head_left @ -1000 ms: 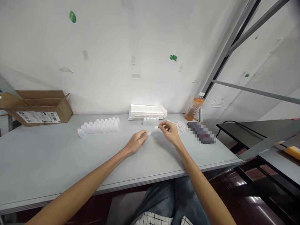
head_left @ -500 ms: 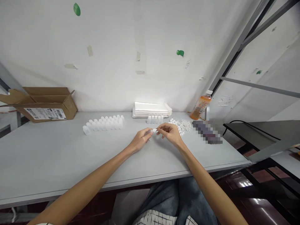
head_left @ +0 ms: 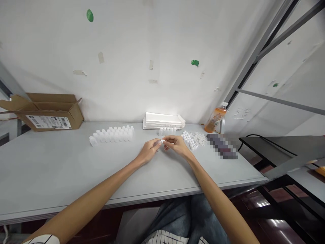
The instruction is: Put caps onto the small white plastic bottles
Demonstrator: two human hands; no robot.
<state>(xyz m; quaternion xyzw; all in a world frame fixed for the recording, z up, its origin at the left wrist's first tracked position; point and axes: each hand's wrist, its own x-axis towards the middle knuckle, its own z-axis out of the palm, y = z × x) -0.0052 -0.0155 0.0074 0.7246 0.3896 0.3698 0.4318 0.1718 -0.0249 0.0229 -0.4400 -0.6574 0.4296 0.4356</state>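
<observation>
My left hand (head_left: 148,152) and my right hand (head_left: 175,145) meet over the grey table (head_left: 63,169), fingers pinched together on a small white plastic piece (head_left: 161,141) held between them. Just behind the hands stands a short row of small white bottles (head_left: 167,130). A loose heap of small white caps (head_left: 194,139) lies to the right of my right hand. Further left, a double row of small white bottles (head_left: 111,134) stands on the table.
A stack of white sheets (head_left: 164,120) lies against the wall. An orange drink bottle (head_left: 215,118) stands at the back right, with a blurred dark object (head_left: 222,145) beside it. An open cardboard box (head_left: 47,112) sits at the far left. A dark table (head_left: 284,149) adjoins on the right.
My two hands have come together: the right hand moved left toward the left hand, and the small white pieces they held apart are now joined between the fingertips.
</observation>
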